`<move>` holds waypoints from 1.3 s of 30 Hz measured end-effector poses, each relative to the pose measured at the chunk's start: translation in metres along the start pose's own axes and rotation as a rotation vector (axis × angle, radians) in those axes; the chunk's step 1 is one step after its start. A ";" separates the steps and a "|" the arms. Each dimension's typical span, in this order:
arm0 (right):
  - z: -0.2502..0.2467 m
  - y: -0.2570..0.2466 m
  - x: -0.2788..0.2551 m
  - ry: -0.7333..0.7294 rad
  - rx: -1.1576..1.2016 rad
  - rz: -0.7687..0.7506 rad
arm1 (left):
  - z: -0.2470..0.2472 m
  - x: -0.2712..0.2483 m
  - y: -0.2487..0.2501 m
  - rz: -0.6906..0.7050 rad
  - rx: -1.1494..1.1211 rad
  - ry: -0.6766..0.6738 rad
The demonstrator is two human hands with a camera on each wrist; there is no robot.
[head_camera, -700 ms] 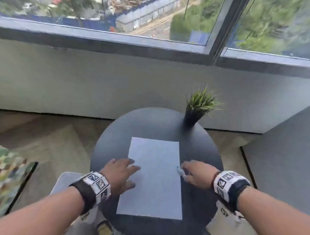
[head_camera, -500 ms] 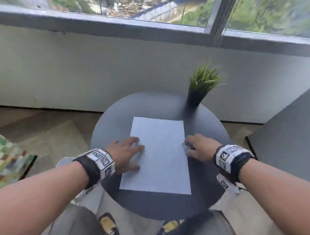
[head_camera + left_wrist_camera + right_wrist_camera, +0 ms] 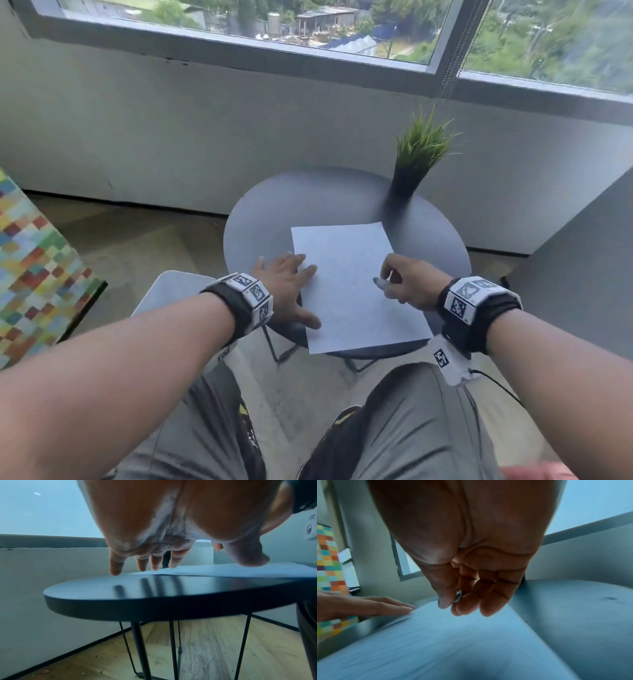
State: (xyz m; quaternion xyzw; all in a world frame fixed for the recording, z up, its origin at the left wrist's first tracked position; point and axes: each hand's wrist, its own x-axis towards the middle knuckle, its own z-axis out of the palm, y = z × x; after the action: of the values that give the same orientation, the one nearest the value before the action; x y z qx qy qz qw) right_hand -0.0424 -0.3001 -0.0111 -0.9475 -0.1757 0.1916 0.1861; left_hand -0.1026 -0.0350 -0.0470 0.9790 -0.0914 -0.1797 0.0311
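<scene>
The paper (image 3: 352,287) lies flat on the table (image 3: 308,198), its long axis running away from me and its near end at the rim. My left hand (image 3: 284,284) presses its left edge with straight fingers. My right hand (image 3: 409,284), pinching a pale thing (image 3: 381,283), hangs over the right half, with the sheet's middle just left of it.

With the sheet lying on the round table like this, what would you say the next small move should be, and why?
Probably lower the right hand until the small pale object it pinches meets the paper: the left hand rests flat on the paper's left edge, and the right hovers just above it.
</scene>
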 end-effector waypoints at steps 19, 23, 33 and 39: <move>0.044 -0.063 0.052 -0.010 -0.179 -0.159 | 0.018 0.020 -0.010 0.038 0.003 -0.020; 0.061 -0.076 0.041 -0.014 -0.239 -0.234 | 0.017 0.020 -0.010 0.047 -0.018 -0.034; 0.060 -0.086 0.030 -0.098 -0.228 -0.239 | 0.015 0.019 -0.010 0.047 -0.001 -0.058; 0.051 -0.076 0.049 0.037 -0.217 -0.067 | 0.013 0.020 -0.010 0.044 0.004 -0.061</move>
State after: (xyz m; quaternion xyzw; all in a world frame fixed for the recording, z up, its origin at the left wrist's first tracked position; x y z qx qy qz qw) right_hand -0.0414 -0.1998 -0.0380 -0.9592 -0.2233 0.1474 0.0918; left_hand -0.0876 -0.0296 -0.0668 0.9709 -0.1139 -0.2086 0.0301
